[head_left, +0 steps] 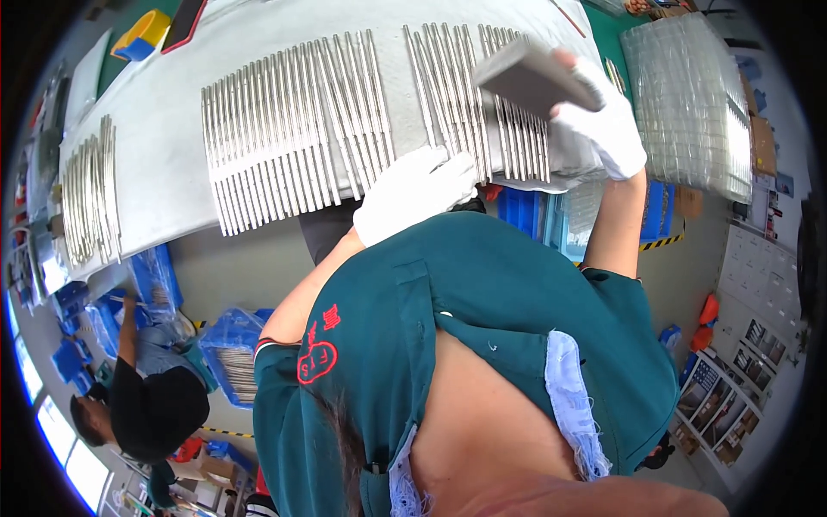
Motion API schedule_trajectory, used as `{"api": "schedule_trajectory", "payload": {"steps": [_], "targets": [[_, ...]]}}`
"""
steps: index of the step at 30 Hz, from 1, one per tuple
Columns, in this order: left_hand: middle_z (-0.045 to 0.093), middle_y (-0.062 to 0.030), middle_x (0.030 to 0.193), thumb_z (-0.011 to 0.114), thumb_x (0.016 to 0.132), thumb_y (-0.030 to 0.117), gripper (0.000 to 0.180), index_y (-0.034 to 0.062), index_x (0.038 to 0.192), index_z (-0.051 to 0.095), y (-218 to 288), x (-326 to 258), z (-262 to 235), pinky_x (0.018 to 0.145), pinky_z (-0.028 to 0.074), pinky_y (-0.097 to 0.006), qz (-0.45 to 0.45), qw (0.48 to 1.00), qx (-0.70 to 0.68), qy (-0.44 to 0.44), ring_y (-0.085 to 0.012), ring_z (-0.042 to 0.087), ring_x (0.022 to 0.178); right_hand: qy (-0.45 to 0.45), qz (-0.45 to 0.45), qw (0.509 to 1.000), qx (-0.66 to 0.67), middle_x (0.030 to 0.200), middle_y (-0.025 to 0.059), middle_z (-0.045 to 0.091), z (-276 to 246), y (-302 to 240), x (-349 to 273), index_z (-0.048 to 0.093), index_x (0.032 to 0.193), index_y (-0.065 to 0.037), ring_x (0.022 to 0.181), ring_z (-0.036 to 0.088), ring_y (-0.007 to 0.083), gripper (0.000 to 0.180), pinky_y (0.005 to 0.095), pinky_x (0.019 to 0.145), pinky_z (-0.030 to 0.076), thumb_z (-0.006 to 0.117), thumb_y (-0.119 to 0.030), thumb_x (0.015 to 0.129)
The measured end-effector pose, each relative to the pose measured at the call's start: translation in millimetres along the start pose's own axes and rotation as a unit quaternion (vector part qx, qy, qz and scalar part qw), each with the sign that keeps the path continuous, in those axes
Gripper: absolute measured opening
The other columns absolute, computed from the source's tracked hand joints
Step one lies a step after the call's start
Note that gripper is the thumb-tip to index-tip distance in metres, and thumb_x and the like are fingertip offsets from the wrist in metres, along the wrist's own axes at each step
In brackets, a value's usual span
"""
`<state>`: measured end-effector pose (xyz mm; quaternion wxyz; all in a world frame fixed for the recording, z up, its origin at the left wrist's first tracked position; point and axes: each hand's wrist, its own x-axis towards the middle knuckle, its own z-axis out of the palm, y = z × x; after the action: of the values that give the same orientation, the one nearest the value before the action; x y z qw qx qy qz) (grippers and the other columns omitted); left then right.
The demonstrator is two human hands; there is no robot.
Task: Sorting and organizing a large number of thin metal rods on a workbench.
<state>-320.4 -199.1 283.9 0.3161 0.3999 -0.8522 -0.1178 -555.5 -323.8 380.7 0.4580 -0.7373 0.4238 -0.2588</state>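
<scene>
Slim silvery metal rods lie side by side in rows on a white cloth-covered table (159, 185). My left hand (418, 194), in a white glove, rests at the near ends of the middle group of rods (448, 95); its fingers are slightly apart and seem to touch the rod ends. In my right hand (603, 129), gloved with bare fingertips, is a grey rectangular block (534, 79), blurred and held tilted above the right group of rods (525, 142). A larger group of rods (267, 138) lies to the left.
More rods (90, 198) lie at the table's far left. A stack of clear plastic trays (685, 103) stands at the right. Yellow and blue tape rolls (142, 36) sit at the back left. Blue bins (521, 211) are below the table edge. A co-worker (159, 405) is at lower left.
</scene>
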Motion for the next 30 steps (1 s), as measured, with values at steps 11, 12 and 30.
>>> {"api": "schedule_trajectory", "payload": {"steps": [11, 12, 30], "targets": [[0.060, -0.0149, 0.107, 0.064, 0.075, 0.059, 0.069, 0.0003, 0.111, 0.063, 6, 14, -44, 0.106, 0.023, -0.060, -0.103, 0.986, 0.132, -0.001, -0.0334, 0.052, 0.113, 0.178, -0.004, 0.919, 0.351, 0.132, 0.0080, 0.054, 20, 48, 17, 0.044, 0.139, -0.004, 0.118, 0.053, 0.0208, 0.054, 0.0427, 0.099, 0.045, 0.065, -0.011, 0.089], [0.060, -0.0149, 0.107, 0.064, 0.075, 0.059, 0.069, 0.0003, 0.111, 0.063, 1, 14, -45, 0.106, 0.023, -0.060, -0.099, 0.986, 0.131, -0.001, -0.0334, 0.052, 0.113, 0.182, 0.015, 0.915, 0.361, 0.131, 0.0090, 0.055, 26, 50, 17, 0.044, 0.138, -0.002, 0.118, 0.053, 0.0207, 0.054, 0.0421, 0.097, 0.047, 0.065, -0.010, 0.089], [0.058, -0.0250, 0.120, 0.064, 0.070, 0.067, 0.088, 0.0025, 0.129, 0.054, -3, 28, -26, 0.109, 0.021, -0.060, -0.088, 0.973, 0.201, -0.072, -0.0386, 0.050, 0.121, 0.162, 0.050, 0.911, 0.375, 0.126, 0.0092, 0.056, 35, 67, 26, 0.042, 0.140, -0.003, 0.114, 0.056, 0.0198, 0.057, 0.0371, 0.091, 0.051, 0.065, -0.011, 0.088]]}}
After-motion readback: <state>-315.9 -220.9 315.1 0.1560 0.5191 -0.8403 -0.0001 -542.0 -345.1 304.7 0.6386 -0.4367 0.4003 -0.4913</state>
